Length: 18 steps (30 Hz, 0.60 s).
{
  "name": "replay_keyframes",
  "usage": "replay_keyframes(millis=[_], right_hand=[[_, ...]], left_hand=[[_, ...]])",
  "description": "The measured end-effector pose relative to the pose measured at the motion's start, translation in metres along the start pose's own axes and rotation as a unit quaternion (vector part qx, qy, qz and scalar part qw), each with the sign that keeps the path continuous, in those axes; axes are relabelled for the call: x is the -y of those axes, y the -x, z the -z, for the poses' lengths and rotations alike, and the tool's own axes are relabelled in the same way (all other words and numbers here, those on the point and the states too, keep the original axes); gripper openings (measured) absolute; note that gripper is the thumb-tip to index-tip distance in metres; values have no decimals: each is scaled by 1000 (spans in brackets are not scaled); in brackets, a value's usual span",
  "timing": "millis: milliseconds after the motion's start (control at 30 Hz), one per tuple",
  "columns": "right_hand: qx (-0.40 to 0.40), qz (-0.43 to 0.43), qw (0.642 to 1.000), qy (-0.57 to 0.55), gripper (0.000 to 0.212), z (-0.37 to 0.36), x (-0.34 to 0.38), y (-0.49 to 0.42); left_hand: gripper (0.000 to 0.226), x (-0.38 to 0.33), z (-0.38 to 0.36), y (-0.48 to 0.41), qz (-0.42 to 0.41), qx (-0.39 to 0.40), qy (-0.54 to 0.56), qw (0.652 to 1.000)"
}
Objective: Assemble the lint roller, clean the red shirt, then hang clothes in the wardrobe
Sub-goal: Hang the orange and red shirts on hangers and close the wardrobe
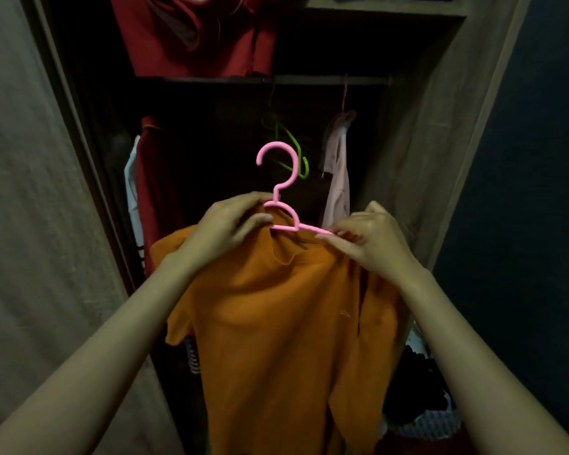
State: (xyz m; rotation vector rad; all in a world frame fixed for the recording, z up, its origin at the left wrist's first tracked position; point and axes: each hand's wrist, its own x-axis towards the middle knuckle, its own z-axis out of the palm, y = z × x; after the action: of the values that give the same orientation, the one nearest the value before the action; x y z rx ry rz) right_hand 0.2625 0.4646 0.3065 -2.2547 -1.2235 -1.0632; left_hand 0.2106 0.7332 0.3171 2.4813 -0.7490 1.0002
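An orange shirt [283, 316] hangs in front of me on a pink hanger [281, 178], whose hook points up toward the open wardrobe. My left hand [227, 224] grips the shirt's collar at the hanger's neck. My right hand [372, 238] pinches the hanger's right arm together with the shirt's shoulder. A red garment [191, 37] hangs folded over the wardrobe's upper shelf.
The wardrobe rail [270, 79] runs across above the hanger. On it hang an empty green hanger [288, 142], a pale pink garment [337, 172] at the right and dark red and white clothes [148, 192] at the left. Dark and striped clothes [421, 395] lie piled at the wardrobe's bottom right.
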Motion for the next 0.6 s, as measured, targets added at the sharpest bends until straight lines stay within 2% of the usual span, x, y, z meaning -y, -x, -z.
replay_keyframes(millis=[100, 233, 367, 600], right_hand=[[-22, -23, 999, -30, 43, 8, -6, 5], [-34, -71, 995, -62, 39, 15, -13, 12], [-42, -99, 991, -75, 29, 21, -16, 14], [-111, -181, 968, -131, 16, 38, -28, 32]], left_hand=[[44, 6, 1, 7, 15, 0, 16, 1000], [25, 10, -7, 21, 66, -55, 91, 992], [19, 7, -16, 26, 124, -101, 168, 973], [16, 32, -3, 39, 196, -168, 120, 959]])
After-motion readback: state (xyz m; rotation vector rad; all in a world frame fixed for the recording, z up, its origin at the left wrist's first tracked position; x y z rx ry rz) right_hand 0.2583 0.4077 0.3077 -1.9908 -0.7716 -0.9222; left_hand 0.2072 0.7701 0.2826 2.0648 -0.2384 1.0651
